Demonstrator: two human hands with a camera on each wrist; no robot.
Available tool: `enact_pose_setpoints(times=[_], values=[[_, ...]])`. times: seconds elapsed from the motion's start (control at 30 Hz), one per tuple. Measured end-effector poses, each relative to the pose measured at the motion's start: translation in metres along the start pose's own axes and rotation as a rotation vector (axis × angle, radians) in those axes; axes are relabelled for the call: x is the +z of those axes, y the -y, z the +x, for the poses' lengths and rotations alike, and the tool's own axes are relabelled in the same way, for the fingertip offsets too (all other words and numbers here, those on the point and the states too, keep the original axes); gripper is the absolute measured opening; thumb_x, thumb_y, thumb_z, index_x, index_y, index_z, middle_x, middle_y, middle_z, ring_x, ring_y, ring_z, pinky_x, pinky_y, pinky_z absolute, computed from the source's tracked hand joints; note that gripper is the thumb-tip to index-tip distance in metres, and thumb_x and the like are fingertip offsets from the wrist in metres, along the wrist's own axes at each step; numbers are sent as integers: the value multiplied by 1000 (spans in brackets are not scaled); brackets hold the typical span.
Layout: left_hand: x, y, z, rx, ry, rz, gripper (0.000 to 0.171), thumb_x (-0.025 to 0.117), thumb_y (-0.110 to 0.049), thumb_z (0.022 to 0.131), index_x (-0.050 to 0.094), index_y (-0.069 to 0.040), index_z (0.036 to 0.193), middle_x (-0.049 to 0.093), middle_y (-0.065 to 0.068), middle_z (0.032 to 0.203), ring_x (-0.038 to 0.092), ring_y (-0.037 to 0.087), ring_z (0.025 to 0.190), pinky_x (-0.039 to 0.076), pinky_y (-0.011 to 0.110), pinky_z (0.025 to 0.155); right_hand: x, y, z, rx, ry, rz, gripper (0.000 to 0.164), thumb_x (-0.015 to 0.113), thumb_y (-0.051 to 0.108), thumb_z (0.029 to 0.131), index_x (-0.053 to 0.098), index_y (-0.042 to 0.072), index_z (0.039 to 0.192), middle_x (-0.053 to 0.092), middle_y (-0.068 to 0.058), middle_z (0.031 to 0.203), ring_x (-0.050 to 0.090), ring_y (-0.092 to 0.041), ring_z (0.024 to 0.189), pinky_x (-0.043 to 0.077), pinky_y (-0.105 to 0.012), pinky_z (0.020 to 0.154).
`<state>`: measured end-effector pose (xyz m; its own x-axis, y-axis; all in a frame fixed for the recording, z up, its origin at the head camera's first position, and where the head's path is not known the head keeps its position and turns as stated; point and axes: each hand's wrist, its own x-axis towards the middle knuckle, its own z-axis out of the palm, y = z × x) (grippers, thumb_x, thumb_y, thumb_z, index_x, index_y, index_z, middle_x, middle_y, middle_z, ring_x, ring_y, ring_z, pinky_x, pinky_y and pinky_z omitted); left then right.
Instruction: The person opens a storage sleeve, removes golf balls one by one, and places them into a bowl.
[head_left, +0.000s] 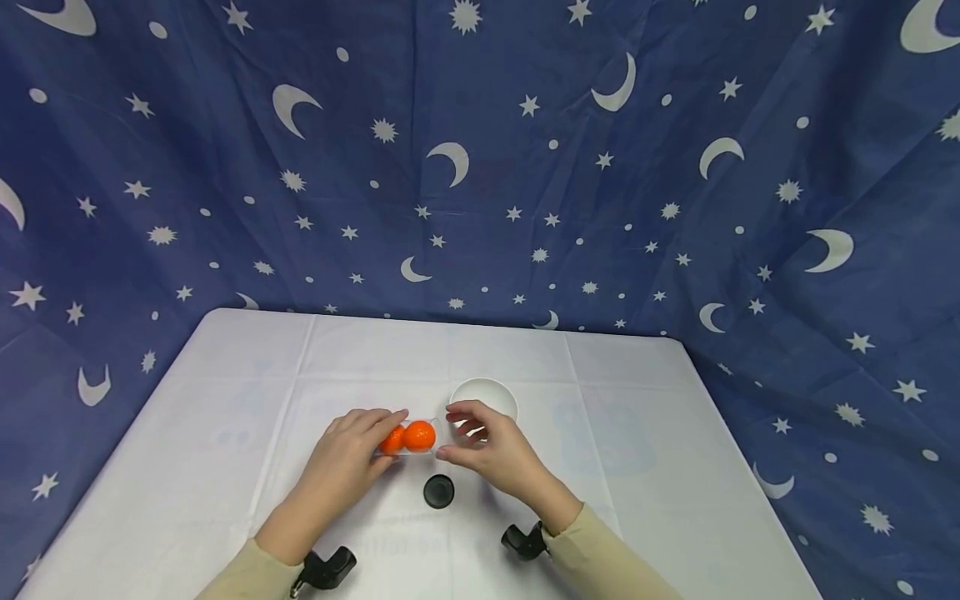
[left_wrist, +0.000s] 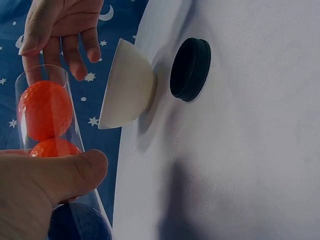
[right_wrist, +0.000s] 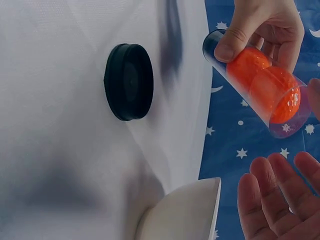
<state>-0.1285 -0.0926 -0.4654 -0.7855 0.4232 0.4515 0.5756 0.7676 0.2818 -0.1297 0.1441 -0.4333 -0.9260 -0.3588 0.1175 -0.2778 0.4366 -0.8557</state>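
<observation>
My left hand (head_left: 345, 458) grips a clear plastic tube (right_wrist: 277, 129) that lies roughly sideways above the table. Two orange balls (head_left: 419, 436) sit inside it, one near the uncovered mouth. The tube's far end looks dark in the wrist views. Beside the mouth, my right hand (head_left: 501, 448) is held with loosely bent fingers and nothing in its grasp. A round black lid (head_left: 438, 492) rests on the table below the tube. The white bowl (head_left: 489, 390) stands behind my right fingers, which partly hide it in the head view.
A white cloth covers the table (head_left: 195, 467). Behind it hangs a blue curtain (head_left: 495, 192) with moons and stars. Black camera mounts (head_left: 328, 569) stick out from both wrists near the front.
</observation>
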Motion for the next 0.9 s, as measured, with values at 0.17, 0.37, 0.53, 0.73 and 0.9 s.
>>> enact_pose_setpoints(times=[0.17, 0.37, 0.53, 0.73, 0.9], values=[[-1, -2, 1, 6, -1, 11, 65, 79, -27, 65, 54, -21, 124, 57, -1, 109, 50, 20, 99, 39, 40, 82, 1, 8, -3, -3, 10, 20, 50, 75, 26, 71, 53, 19, 115, 59, -5, 108, 56, -25, 92, 46, -42, 80], [-2, -5, 3, 13, 6, 27, 65, 79, -28, 65, 53, -21, 125, 57, -2, 109, 50, 20, 98, 39, 40, 83, 8, -16, -2, -20, 29, -1, 50, 75, 29, 71, 55, 17, 116, 60, 5, 104, 58, -16, 88, 48, -34, 78], [-2, -5, 3, 23, 5, 37, 65, 78, -28, 66, 53, -21, 125, 56, -2, 109, 49, 20, 97, 38, 40, 83, 10, -23, -1, -57, 33, -37, 52, 71, 39, 72, 56, 15, 116, 61, 4, 101, 58, -13, 86, 48, -28, 76], [-2, -3, 3, 42, -12, 34, 66, 79, -26, 65, 53, -19, 125, 56, -1, 109, 49, 21, 98, 37, 40, 84, 10, -22, -1, -46, 35, -55, 52, 69, 43, 73, 55, 17, 115, 61, 2, 101, 58, -11, 85, 48, -28, 75], [-4, -4, 3, 41, -32, 24, 63, 81, -22, 63, 56, -16, 121, 57, -1, 110, 49, 21, 99, 35, 40, 87, 11, -22, -1, -35, 38, -47, 52, 69, 43, 73, 55, 15, 115, 62, -1, 101, 58, -9, 84, 49, -29, 75]])
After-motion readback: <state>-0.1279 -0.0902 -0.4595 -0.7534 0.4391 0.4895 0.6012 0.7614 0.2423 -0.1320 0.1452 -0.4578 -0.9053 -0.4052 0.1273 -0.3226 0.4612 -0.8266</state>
